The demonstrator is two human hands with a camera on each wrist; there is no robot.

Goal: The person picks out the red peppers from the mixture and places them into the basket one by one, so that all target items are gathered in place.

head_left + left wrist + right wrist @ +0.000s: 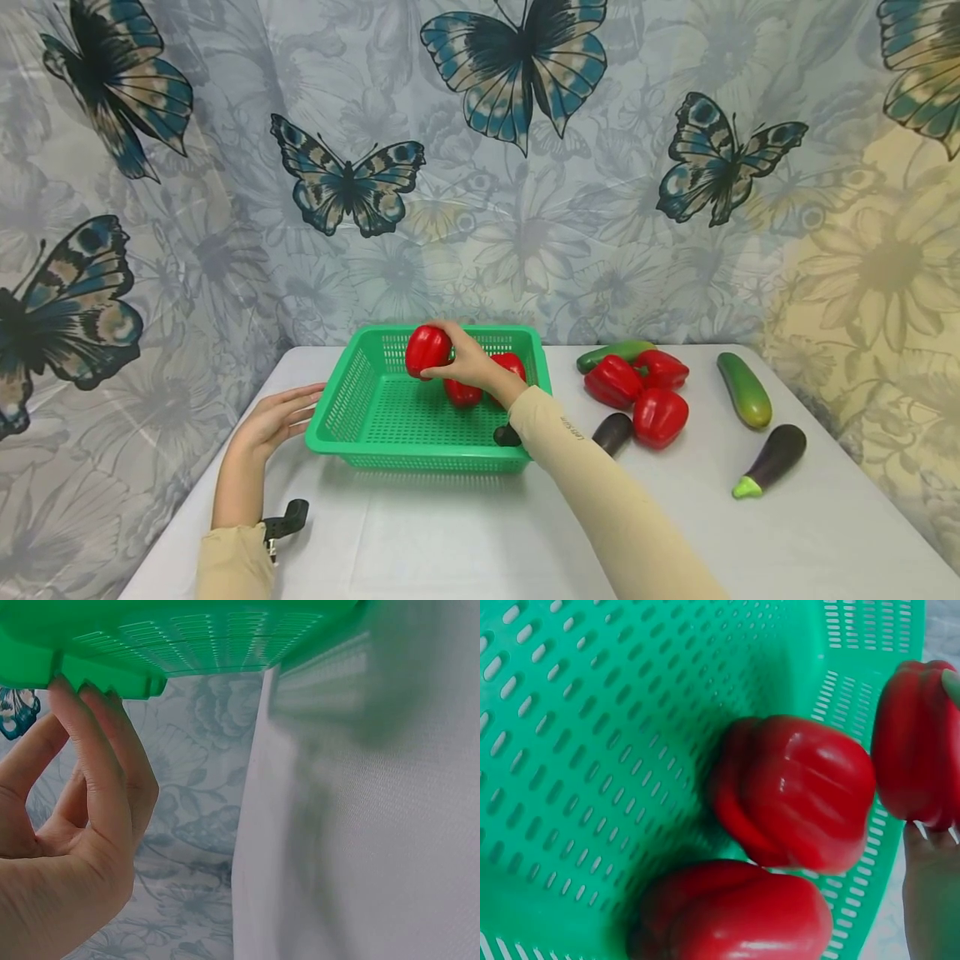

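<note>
My right hand grips a red bell pepper over the back part of a green plastic basket. In the right wrist view the gripped bell pepper shows at the right edge, beside two more red bell peppers that lie in the basket. My forearm partly covers those two in the head view. At the basket's left side, my left hand has its fingers extended, fingertips right at the rim. The left wrist view shows these fingers against the basket's outer edge.
Right of the basket lie three red bell peppers, a green cucumber-like vegetable and a dark eggplant partly behind my sleeve. Farther right are another green vegetable and an eggplant. Butterfly-patterned cloth hangs behind the white table.
</note>
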